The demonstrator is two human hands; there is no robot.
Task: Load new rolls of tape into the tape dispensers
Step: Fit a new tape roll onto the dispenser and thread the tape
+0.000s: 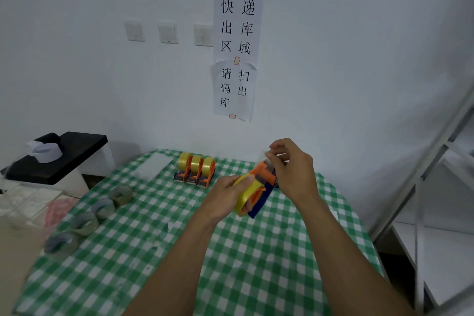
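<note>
Above the middle of the table, my left hand (228, 194) grips an orange and blue tape dispenser (264, 182) around its yellow tape roll (247, 196). My right hand (292, 169) is at the dispenser's far end, its thumb and fingers pinching the clear loose end of the tape (264, 155). Three loaded dispensers (196, 170) with yellow rolls stand side by side near the table's back edge. Several empty-looking tape cores (102, 209) lie in a row along the left side of the table.
A green and white checked cloth (159, 251) covers the table. A black-topped white stand (64, 156) with a white roll is at the left. A metal shelf frame (436, 187) rises at the right. Paper signs hang on the wall behind.
</note>
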